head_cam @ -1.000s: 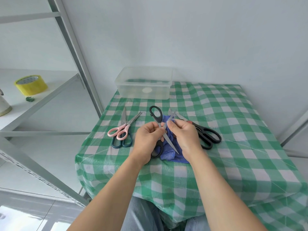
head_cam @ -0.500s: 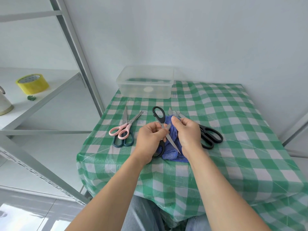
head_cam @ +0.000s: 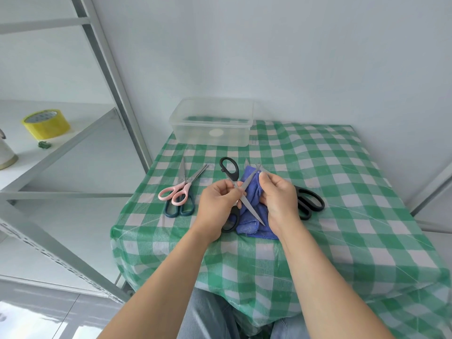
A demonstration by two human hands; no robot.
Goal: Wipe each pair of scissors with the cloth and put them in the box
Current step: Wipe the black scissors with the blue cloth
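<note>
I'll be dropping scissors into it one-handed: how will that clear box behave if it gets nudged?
The box looks empty and thin-walled, so it is probably light. It stands on a glossy, film-covered tablecloth, so it may well slide rather than stay put. Being low and wide, it seems unlikely to tip.

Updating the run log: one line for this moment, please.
step: wiping | left hand: holds open black scissors | right hand: pinches blue cloth on blade | box: no scissors inside
</note>
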